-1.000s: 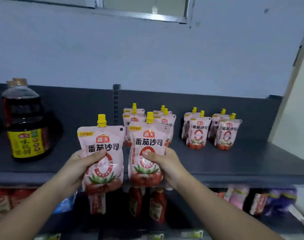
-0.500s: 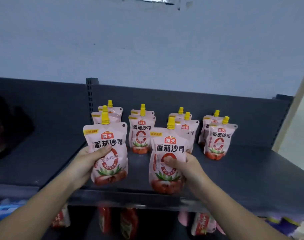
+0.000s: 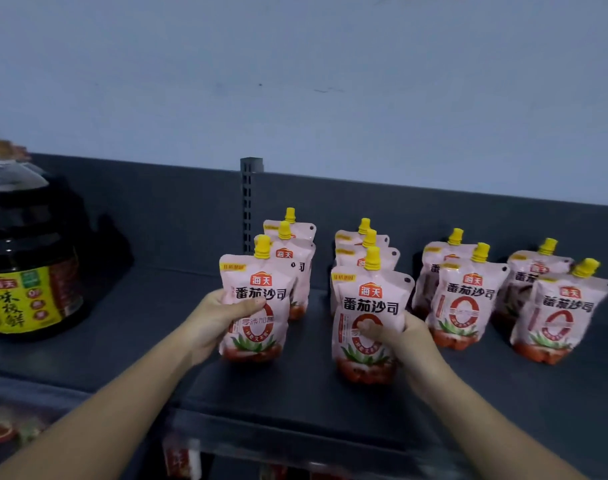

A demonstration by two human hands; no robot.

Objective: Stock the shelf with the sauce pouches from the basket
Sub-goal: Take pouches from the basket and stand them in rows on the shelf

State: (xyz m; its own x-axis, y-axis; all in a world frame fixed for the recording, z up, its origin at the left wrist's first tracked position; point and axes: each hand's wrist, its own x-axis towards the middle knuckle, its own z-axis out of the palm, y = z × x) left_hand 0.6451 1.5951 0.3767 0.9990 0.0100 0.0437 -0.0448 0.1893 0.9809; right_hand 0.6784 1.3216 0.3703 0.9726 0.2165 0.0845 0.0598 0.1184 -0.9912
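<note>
My left hand (image 3: 216,318) grips a pink tomato-sauce pouch (image 3: 257,327) with a yellow cap, standing upright on the dark grey shelf (image 3: 140,337) at the front of the leftmost row. My right hand (image 3: 398,339) grips a second pouch (image 3: 368,306), upright at the front of the adjoining row. Both pouch bases touch the shelf. Behind them stand more pouches (image 3: 295,251), and two further rows of pouches (image 3: 469,306) stand to the right. No basket is in view.
A large dark soy-sauce jug (image 3: 25,261) with a yellow label stands at the shelf's left. A slotted upright post (image 3: 249,199) rises from the back panel. Bare shelf lies between jug and pouches. Red packets (image 3: 181,459) show on the lower shelf.
Both hands moved forward and down with their pouches, from the shelf's front edge onto the shelf in front of the two left rows. The view shifted, bringing the jug back in.
</note>
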